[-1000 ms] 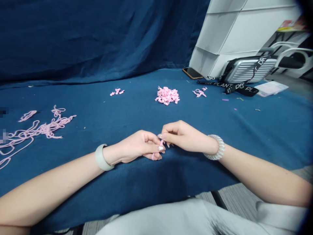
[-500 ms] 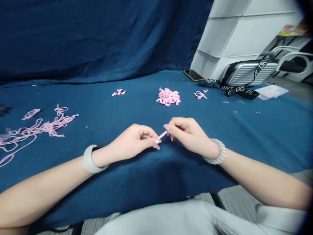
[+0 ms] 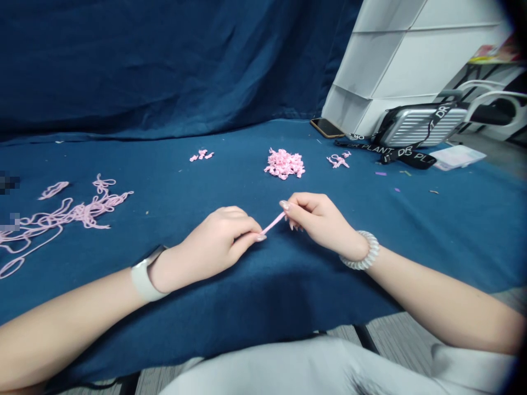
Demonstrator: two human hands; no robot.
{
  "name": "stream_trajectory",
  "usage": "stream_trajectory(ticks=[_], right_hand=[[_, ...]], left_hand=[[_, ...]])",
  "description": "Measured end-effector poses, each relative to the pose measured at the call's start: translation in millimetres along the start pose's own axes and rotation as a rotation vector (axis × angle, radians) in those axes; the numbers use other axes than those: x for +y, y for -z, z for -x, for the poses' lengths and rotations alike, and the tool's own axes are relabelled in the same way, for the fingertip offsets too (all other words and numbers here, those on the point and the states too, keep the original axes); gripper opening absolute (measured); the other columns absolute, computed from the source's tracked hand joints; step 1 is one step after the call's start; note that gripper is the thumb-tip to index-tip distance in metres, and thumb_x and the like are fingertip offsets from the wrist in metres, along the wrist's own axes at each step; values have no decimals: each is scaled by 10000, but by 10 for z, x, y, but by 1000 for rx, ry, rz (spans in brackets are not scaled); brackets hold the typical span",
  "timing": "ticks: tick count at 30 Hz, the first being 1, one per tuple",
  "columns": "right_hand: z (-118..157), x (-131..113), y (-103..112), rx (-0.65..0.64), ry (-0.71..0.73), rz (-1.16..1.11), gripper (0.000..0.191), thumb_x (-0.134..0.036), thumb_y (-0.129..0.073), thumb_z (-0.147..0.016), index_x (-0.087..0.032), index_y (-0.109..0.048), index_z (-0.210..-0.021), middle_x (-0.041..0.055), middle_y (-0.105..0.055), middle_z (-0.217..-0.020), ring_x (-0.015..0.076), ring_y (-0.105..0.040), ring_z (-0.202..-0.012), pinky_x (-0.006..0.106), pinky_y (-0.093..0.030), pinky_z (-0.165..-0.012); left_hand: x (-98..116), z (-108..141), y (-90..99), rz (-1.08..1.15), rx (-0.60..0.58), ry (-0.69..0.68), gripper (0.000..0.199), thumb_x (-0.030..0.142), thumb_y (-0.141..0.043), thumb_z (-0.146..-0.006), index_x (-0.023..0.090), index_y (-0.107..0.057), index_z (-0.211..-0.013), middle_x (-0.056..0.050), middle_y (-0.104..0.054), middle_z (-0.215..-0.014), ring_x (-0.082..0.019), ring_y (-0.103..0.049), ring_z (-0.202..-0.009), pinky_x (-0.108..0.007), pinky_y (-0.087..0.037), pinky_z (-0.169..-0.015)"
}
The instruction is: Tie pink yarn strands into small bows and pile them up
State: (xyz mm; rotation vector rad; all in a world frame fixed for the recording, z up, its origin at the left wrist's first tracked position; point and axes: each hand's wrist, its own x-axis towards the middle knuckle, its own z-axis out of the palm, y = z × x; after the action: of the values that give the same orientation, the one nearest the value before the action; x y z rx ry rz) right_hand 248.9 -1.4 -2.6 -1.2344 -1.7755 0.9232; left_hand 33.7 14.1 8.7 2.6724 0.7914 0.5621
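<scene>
A short length of pink yarn (image 3: 273, 223) is stretched between my two hands, slanting up to the right. My left hand (image 3: 220, 244) pinches its lower end between thumb and fingers. The upper end is in the closed fingertips of my right hand (image 3: 319, 222). Beyond my hands lies a heap of small pink yarn pieces (image 3: 284, 163). Smaller groups of pink bits sit to its left (image 3: 201, 155) and right (image 3: 338, 160).
Tangled pink yarn (image 3: 88, 211) spreads over the blue cloth (image 3: 173, 192) at the left, near a small yarn bundle (image 3: 54, 190). At the back right are a phone (image 3: 326, 128), a silver case (image 3: 430, 126), a black strap (image 3: 411, 155) and white boxes (image 3: 420, 60).
My hands have moved a little farther apart, so more of the pink yarn shows between them. The left wrist has turned, and the right hand is slightly higher.
</scene>
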Motion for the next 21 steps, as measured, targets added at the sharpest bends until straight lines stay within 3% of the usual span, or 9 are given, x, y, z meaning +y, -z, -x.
stream_trajectory(ticks=[4,8,15,21], right_hand=[[3,8,-49,-65,-31,-9,381,-405,-508,-868,-146,-509,-588,-28,-503,-523,67,-426,-495,201,-350,-517],[28,1,-127,-168,-66,-15,363,-392,-501,-869,-140,-550,-612,-15,-532,-563,75,-441,-527,209,-364,-535],[23,32,-160,-217,-124,-149,303,-382,-596,-805,-131,-589,-635,-19,-539,-560,67,-422,-514,209,-341,-512],[15,52,-162,-215,-147,-193,302,-383,-633,-777,-133,-552,-628,-29,-518,-547,57,-395,-496,201,-316,-488]], left_hand=[[15,15,-45,-289,222,-409,137,228,-556,-854,187,-653,-766,-40,-694,-875,-175,-602,-850,-302,-388,-714],[46,9,-75,-299,202,-626,122,201,-571,-848,158,-642,-758,-36,-713,-941,-129,-618,-781,-279,-376,-625],[-15,-12,-103,-273,113,-685,115,222,-566,-853,177,-650,-788,-48,-716,-1012,-146,-643,-781,-278,-393,-616],[-70,8,-151,71,116,-505,72,127,-590,-816,182,-636,-821,-47,-724,-871,-166,-646,-784,-292,-443,-704]])
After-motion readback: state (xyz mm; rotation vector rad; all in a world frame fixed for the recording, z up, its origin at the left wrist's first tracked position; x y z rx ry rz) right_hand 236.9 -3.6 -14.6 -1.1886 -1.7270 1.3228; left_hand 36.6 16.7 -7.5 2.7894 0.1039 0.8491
